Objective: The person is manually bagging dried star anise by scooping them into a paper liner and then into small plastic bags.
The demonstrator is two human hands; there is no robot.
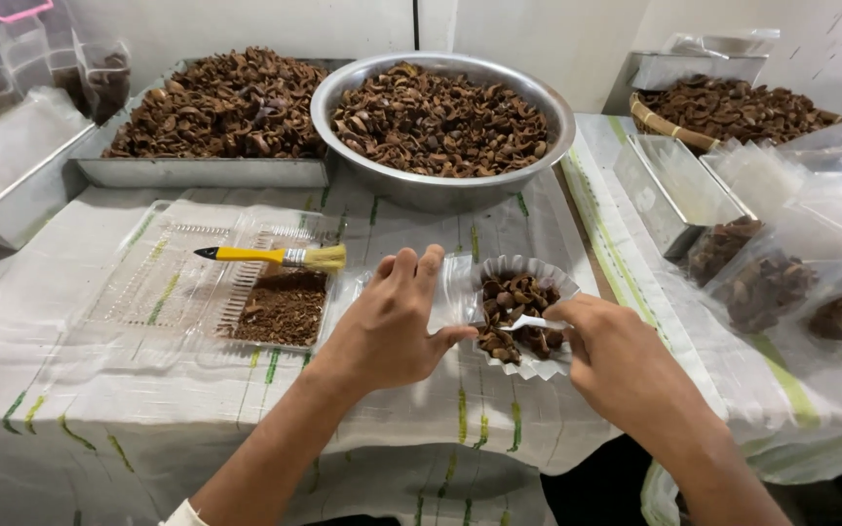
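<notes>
A small white fluted paper cup (536, 269) holds brown dried shell pieces and sits on the cloth-covered table in front of me. My left hand (390, 326) rests beside its left edge, fingers curled on a clear plastic wrapper next to the cup. My right hand (616, 360) is at the cup's right side and pinches a small white spoon-like tool (533, 322) that lies over the pieces. A yellow-handled brush (275, 256) lies on a clear plastic tray (163, 282) to the left, above a heap of brown crumbs (283, 310).
A large steel bowl (372, 166) and a rectangular metal tray (197, 173) at the back are heaped with dried shells. To the right stand an empty steel tray (650, 200), a woven basket (665, 125) of shells and several filled clear bags (767, 282).
</notes>
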